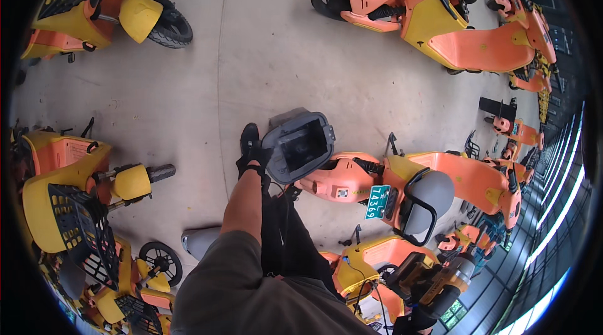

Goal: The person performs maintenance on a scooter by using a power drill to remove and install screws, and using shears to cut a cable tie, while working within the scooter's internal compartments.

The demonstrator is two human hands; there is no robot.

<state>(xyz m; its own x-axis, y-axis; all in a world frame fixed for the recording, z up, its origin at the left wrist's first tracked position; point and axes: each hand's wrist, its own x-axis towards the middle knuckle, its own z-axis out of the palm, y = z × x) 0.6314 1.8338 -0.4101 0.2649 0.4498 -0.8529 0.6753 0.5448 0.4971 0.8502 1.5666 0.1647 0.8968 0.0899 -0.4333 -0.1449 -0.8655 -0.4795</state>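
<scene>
My left hand (256, 158), in a black glove, grips the near-left rim of a grey plastic tub (284, 168). The tub has an oblong dark opening and is held beside the rear end of an orange and yellow scooter (339, 179). At the lower right, my right hand (411, 322), gloved in black and partly cut off by the picture's edge, holds a yellow and black cordless drill (440, 285). Its fingers are mostly hidden behind the tool. A grey seat (433, 193) with a black grab bar sits on the scooter, above a green plate (378, 203).
A scooter (465, 52) stands at the far right, and another scooter (372, 259) is close on my right. More scooters with black baskets (78, 225) line the left side. A grey rounded piece (200, 242) shows by my left upper arm. Concrete floor (176, 96) lies between the rows.
</scene>
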